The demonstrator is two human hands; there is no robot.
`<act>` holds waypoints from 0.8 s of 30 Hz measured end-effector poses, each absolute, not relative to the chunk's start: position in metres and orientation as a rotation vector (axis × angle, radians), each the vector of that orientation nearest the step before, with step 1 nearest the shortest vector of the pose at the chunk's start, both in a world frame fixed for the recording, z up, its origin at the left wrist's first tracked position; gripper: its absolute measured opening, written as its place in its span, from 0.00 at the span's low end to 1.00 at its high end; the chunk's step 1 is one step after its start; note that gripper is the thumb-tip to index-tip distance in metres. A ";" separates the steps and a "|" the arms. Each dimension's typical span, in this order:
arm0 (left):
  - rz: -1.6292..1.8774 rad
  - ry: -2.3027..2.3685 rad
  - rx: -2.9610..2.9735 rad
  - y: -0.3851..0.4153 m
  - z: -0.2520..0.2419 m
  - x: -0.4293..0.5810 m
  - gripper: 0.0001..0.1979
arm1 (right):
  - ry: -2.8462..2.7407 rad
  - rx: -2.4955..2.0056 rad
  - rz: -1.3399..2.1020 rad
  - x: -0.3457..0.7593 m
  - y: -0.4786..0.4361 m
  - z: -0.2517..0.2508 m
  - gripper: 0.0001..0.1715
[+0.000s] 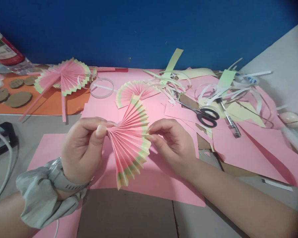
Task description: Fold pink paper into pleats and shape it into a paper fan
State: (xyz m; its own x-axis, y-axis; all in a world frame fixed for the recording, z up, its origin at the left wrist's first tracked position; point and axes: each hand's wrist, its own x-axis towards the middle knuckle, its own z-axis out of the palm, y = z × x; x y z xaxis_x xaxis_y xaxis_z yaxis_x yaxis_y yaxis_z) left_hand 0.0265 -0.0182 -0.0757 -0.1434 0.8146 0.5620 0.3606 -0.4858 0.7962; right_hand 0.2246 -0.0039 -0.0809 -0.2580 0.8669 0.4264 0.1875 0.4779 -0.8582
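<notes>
A pleated paper fan (129, 142), pink with a green and yellow zigzag edge, is spread between my two hands above pink paper. My left hand (85, 145) pinches its gathered point between thumb and forefinger. At the middle of the outer edge, my right hand (172, 142) grips a pleat with thumb and fingertips. Just behind lies a second pleated fan (136, 91), partly hidden by the held one. Farther left, finished-looking round pleated fans (64, 76) with pink paper strips rest on orange paper.
Black-handled scissors (206, 115) and a pen (229, 119) lie right among paper scraps (173, 82) and pink sheets (260, 148). A tape ring (101, 88) is behind. Cardboard discs (18, 99), a bottle (10, 49) and a black device (2, 140) stand left. A blue wall (139, 33) bounds the back.
</notes>
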 end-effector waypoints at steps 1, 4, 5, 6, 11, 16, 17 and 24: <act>1.659 1.319 1.744 -0.018 -0.075 0.027 0.07 | -1.757 -0.896 0.850 0.225 -0.004 -0.081 0.06; 1.626 1.310 1.706 -0.019 -0.074 0.028 0.07 | -1.800 -0.878 0.825 0.226 -0.003 -0.081 0.05; 1.623 1.301 1.702 -0.019 -0.074 0.028 0.07 | -1.803 -0.885 0.812 0.226 -0.002 -0.081 0.05; 1.621 1.299 1.700 -0.020 -0.074 0.028 0.08 | -1.804 -0.898 0.799 0.227 -0.002 -0.081 0.04; 1.600 1.373 1.615 -0.019 -0.073 0.030 0.08 | -1.816 -0.925 0.743 0.226 -0.003 -0.081 0.02; 1.605 1.336 1.529 -0.014 -0.074 0.031 0.07 | -1.811 -0.931 0.699 0.226 -0.003 -0.081 0.04; 1.609 1.323 1.533 -0.013 -0.074 0.031 0.07 | -1.807 -0.924 0.696 0.226 -0.003 -0.081 0.04; 1.622 1.107 1.709 -0.012 -0.075 0.032 0.09 | -1.785 -0.861 0.678 0.227 -0.003 -0.082 0.07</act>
